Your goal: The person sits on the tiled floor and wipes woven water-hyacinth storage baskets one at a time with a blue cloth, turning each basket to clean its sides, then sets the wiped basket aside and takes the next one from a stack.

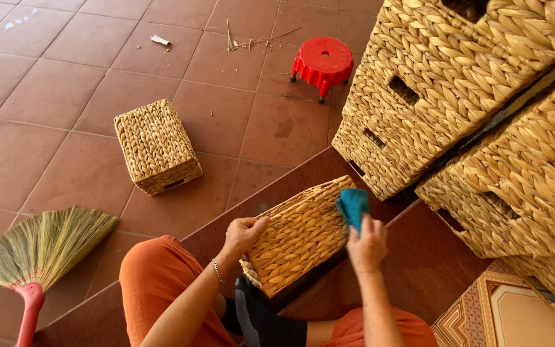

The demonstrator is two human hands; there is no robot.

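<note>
Head view. The left hand is closed around the near upper edge of a small woven basket, holding it tilted on the person's lap above the dark red step. The right hand is closed on a teal cloth and presses it against the basket's upper right corner. The step in hand appears to be wiping the basket's woven side. The next stroke calls for a firm left grip so the basket stays steady while the cloth moves along the weave.

The basket lies directly between the two hands, touching both.

A second small basket stands well apart on the tiled floor. Stacked larger baskets rise at the right. A red stool stands beyond, and a straw broom lies at the lower left.
</note>
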